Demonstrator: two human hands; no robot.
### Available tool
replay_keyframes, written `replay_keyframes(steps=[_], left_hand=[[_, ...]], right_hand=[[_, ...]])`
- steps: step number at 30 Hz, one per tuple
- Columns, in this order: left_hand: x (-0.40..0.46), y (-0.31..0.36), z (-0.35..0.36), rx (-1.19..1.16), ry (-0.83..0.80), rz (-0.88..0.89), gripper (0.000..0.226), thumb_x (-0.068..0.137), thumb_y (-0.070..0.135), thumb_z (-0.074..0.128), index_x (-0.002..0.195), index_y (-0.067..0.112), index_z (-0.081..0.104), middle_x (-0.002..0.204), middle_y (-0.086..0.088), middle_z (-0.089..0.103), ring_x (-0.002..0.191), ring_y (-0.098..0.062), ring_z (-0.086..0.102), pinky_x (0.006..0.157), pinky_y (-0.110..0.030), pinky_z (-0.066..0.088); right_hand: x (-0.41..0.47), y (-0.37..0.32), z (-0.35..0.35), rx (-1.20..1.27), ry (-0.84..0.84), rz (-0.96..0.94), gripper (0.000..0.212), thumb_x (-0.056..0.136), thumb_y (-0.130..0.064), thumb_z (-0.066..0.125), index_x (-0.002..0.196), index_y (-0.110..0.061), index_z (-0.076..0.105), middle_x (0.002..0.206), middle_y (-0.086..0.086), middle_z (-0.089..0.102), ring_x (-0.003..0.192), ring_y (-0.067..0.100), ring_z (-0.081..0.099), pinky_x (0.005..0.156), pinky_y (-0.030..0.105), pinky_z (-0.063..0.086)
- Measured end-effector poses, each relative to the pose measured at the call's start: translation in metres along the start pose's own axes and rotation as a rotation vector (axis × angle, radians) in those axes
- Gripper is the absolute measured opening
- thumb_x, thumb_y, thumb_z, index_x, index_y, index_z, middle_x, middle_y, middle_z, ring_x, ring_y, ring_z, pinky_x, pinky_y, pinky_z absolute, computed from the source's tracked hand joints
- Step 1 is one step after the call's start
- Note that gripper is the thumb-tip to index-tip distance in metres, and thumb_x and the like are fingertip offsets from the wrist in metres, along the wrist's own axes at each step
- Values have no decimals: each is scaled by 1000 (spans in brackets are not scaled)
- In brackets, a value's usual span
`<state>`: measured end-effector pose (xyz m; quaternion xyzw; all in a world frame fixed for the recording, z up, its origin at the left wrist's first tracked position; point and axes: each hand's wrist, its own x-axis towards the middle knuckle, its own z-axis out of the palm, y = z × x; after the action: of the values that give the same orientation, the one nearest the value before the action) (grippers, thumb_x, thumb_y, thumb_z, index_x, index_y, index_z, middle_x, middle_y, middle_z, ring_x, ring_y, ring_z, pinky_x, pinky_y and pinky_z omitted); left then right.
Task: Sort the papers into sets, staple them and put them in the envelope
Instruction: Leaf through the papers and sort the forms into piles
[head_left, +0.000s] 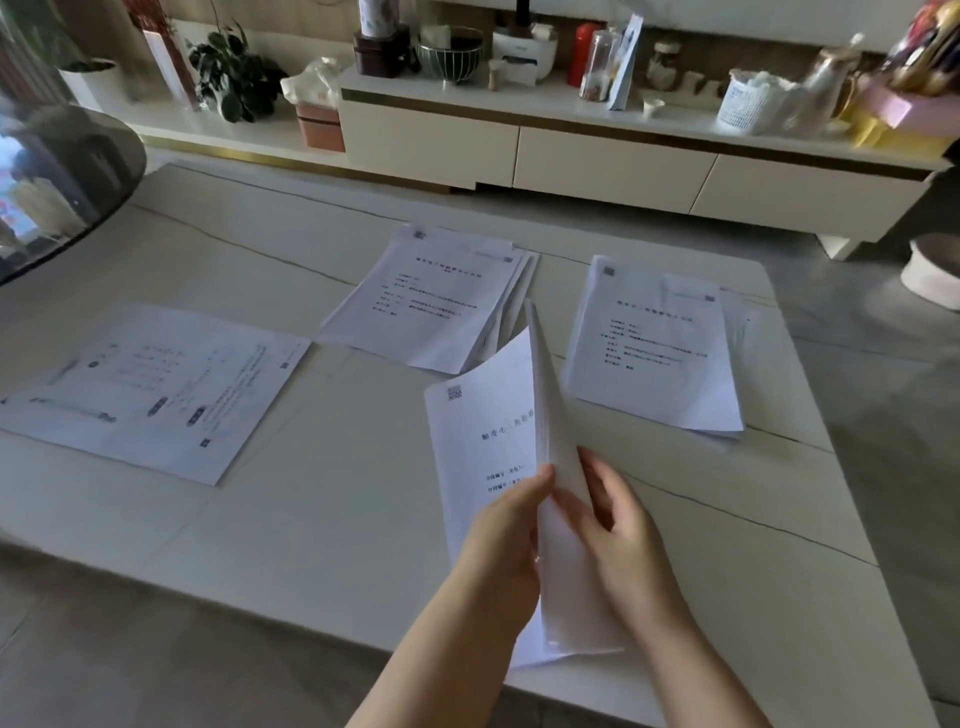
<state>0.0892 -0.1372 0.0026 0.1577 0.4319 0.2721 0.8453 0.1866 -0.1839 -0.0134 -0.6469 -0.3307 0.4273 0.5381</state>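
I pinch one paper set (488, 457) between my left hand (506, 540) and right hand (621, 525) above the table (322, 519). Three piles (436, 301) lie sorted, seemingly unstapled; no stapler or envelope shows.

So both hands are on one bundle of papers (498, 467) held up off the white worktop (311, 519). Left hand (501, 540) pinches the front sheet, right hand (618, 525) peels the rest back. Three more stacks lie flat: a wide one at left (150, 389), one in the middle (431, 296), one at right (660, 348).
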Motion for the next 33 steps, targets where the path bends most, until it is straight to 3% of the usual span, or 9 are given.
replay_keyframes(steps=[8, 12, 17, 19, 21, 23, 25, 29, 33], left_hand=[[16, -1, 9, 110, 51, 23, 21, 94, 22, 56, 95, 6, 70, 83, -8, 71, 65, -13, 67, 59, -18, 53], [20, 0, 7, 147, 87, 30, 21, 92, 25, 59, 97, 8, 71, 90, -10, 70, 72, -17, 64, 66, -25, 51], [23, -1, 3, 166, 158, 92, 20, 92, 22, 60, 91, 6, 71, 82, -9, 69, 69, -19, 63, 77, -33, 49], [23, -1, 0, 176, 184, 105, 21, 93, 21, 60, 89, 4, 71, 82, -10, 69, 70, -21, 63, 83, -38, 49], [24, 0, -3, 175, 219, 115, 20, 93, 20, 59, 93, 2, 70, 85, -11, 70, 73, -22, 64, 85, -37, 50], [25, 2, -7, 176, 269, 128, 19, 94, 18, 59, 93, 2, 69, 82, -11, 69, 71, -21, 62, 75, -31, 52], [23, 4, -9, 190, 307, 138, 18, 94, 16, 59, 85, 4, 68, 77, -11, 66, 66, -20, 59, 65, -26, 52], [22, 7, -16, 302, 376, 228, 21, 93, 13, 58, 77, 15, 70, 85, -12, 66, 74, -25, 58, 77, -38, 50], [16, 11, -10, 603, 382, 455, 40, 96, 11, 49, 118, 44, 55, 95, 4, 65, 80, -19, 65, 74, -35, 56]], right_hand=[[15, 10, -13, 108, -56, 51, 28, 95, -15, 55, 120, -27, 59, 111, -4, 71, 105, 17, 67, 91, 37, 50], [18, 11, -12, 159, -57, 89, 26, 95, -18, 53, 120, -25, 60, 109, -2, 72, 101, 19, 68, 89, 38, 52], [22, 8, -22, 125, -64, 179, 45, 84, -53, 59, 116, -20, 64, 109, 6, 71, 102, 24, 67, 95, 49, 50], [23, 2, -32, 96, -117, 203, 53, 81, -60, 59, 113, -19, 65, 107, 3, 71, 100, 18, 67, 91, 39, 53], [21, -5, -44, -33, -136, 152, 35, 88, -45, 59, 106, -16, 68, 100, -2, 73, 94, 13, 68, 77, 21, 51], [20, -5, -55, -227, -9, 109, 15, 90, -27, 62, 90, -13, 68, 86, 4, 72, 91, 26, 64, 68, 24, 48], [20, 3, -66, -398, 76, 143, 14, 90, -20, 63, 76, -22, 66, 86, 12, 71, 93, 31, 63, 73, 30, 48], [20, 9, -73, -419, 101, 179, 20, 90, -16, 62, 74, -28, 66, 82, 3, 72, 89, 26, 67, 75, 32, 50], [25, 12, -69, -343, 95, 202, 12, 92, -19, 60, 84, -19, 69, 84, 9, 73, 82, 25, 67, 76, 35, 51]])
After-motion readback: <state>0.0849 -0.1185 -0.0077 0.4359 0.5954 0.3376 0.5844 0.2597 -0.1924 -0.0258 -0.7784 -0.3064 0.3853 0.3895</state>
